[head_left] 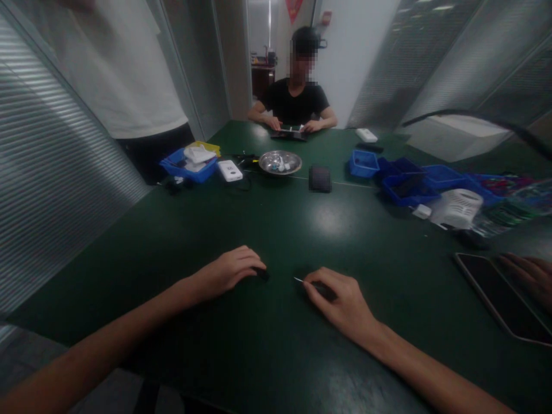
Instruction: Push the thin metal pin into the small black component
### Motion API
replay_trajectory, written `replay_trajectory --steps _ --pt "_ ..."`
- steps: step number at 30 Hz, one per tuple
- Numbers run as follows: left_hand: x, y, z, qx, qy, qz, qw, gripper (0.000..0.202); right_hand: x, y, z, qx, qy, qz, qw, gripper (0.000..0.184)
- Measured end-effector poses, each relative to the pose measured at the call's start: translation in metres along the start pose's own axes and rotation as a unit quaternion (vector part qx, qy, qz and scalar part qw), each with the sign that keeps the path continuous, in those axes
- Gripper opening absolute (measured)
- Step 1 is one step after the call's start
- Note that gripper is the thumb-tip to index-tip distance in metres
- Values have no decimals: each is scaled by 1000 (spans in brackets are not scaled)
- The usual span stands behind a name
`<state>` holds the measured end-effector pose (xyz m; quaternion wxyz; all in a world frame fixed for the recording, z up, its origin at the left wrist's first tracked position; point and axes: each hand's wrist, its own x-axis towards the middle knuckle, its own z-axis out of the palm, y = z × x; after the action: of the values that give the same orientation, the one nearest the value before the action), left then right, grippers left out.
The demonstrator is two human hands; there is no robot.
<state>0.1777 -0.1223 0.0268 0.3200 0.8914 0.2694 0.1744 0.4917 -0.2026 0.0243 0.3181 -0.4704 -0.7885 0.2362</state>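
Low over the green table [276, 333], my left hand [233, 268] has its fingers closed on a small black object [262, 273] whose kind I cannot make out. To its right, my right hand [338, 293] pinches a thin silvery rod [298, 279] between thumb and forefinger. The rod points left toward the black object, with a gap between them. Most of what the right hand grips is hidden by its fingers.
Beyond my hands lie a black square mat [319, 179] and a metal bowl [280, 163] with small parts. Blue bins [363, 164] and a white device [457, 208] are at right. Another person's hand touches a tablet [502, 296]. One person sits opposite; another stands left.
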Motion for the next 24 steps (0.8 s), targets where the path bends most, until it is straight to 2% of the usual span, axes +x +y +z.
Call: replay_trajectory --steps 4,7,9,11,13,17,20,24 --pt "-27 -55 -49 78 95 -96 988 29 -1 -1 1 4 1 -5 1000 20" --pt "-50 -99 -89 137 172 -199 955 34 -1 -2 0 12 -4 -1 1000 19" --pt "-66 -123 -108 169 213 -244 931 41 -1 -2 0 15 -6 0 1000 18" --pt "-81 -137 -119 186 236 -267 916 48 -1 -2 0 13 -6 0 1000 18" --pt "-92 -144 -125 182 240 -281 911 56 -1 -2 1 10 -6 2 1000 18" --pt "-105 -144 -131 185 215 -312 907 71 -1 -2 1 16 -13 6 1000 18" --pt "-110 -143 -135 221 197 -333 895 64 -1 -2 1 18 -13 5 1000 17" --pt "-108 -137 -135 219 198 -362 884 41 -2 -1 0 18 -17 5 1000 18"
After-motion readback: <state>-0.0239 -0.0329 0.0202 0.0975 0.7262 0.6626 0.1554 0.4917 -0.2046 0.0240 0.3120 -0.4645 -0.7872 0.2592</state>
